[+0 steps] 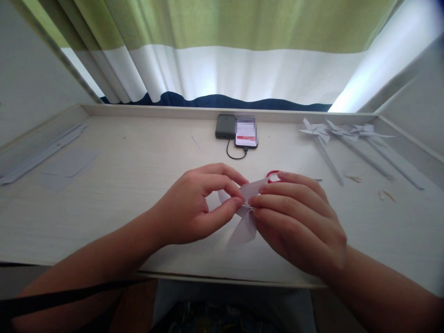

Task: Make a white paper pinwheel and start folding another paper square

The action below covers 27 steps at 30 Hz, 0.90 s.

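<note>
Both hands meet over the middle of a pale wooden desk [138, 175], pinching a small folded piece of white paper [244, 229] shaped like pinwheel blades. My left hand [197, 206] grips its centre between thumb and forefinger. My right hand [298, 222] closes on it from the right with curled fingers. Behind my right hand the red handle of a pair of scissors [273, 174] peeks out; the rest is hidden.
Finished paper pinwheels on paper sticks [333, 138] lie at the back right. A power bank [225, 126] and a phone [246, 133] joined by a cable sit at the back centre. Paper strips and sheets [52, 152] lie at the left. A curtain hangs behind.
</note>
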### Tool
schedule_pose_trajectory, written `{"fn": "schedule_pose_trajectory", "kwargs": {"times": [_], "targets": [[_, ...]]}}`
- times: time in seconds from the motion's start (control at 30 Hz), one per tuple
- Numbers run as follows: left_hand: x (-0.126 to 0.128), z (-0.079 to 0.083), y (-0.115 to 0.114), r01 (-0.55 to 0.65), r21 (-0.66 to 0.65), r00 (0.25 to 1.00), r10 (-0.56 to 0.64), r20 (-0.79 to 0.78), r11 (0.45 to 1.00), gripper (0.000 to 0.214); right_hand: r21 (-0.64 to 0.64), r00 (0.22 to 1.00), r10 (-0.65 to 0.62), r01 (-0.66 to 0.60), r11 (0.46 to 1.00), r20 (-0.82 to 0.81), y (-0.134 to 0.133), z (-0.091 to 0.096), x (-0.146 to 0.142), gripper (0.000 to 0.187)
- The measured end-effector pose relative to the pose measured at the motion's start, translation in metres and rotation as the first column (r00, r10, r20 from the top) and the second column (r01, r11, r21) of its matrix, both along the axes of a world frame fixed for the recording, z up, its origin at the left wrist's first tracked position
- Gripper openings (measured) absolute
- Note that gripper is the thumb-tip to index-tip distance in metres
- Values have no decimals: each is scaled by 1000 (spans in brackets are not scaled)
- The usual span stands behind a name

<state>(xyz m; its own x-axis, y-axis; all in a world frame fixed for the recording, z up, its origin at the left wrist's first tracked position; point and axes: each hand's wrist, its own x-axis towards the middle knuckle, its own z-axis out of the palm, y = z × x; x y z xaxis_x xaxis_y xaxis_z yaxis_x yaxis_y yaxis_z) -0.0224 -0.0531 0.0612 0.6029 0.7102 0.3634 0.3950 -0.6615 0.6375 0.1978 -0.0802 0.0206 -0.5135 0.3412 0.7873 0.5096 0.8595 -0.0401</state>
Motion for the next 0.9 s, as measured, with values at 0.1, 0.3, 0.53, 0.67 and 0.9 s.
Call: {"fn": "schedule_pose_trajectory", "kwargs": {"times": [0.1,0.3,0.53,0.67,0.9], "targets": [[1,0,-1,-13,-9,1000,13,3,1000,10,-6,1000,2,-2,1000,9,0,1,0,15],[0,-1,1,-23,-43,1000,23,-7,999,13,-11,998,25,-24,1000,51,0,3,0,13],[-1,-2,3,-18,-45,1000,17,-15,999,14,-2,998,37,-37,999,50,1,2,0,14],[-2,-1,3,-24,-40,1000,23,-19,999,15,-7,998,36,-35,999,49,1,2,0,14],[-3,-1,2,-38,-15,998,37,-58,999,18,-33,1000,5,-5,999,-1,2,1,-3,14]]}}
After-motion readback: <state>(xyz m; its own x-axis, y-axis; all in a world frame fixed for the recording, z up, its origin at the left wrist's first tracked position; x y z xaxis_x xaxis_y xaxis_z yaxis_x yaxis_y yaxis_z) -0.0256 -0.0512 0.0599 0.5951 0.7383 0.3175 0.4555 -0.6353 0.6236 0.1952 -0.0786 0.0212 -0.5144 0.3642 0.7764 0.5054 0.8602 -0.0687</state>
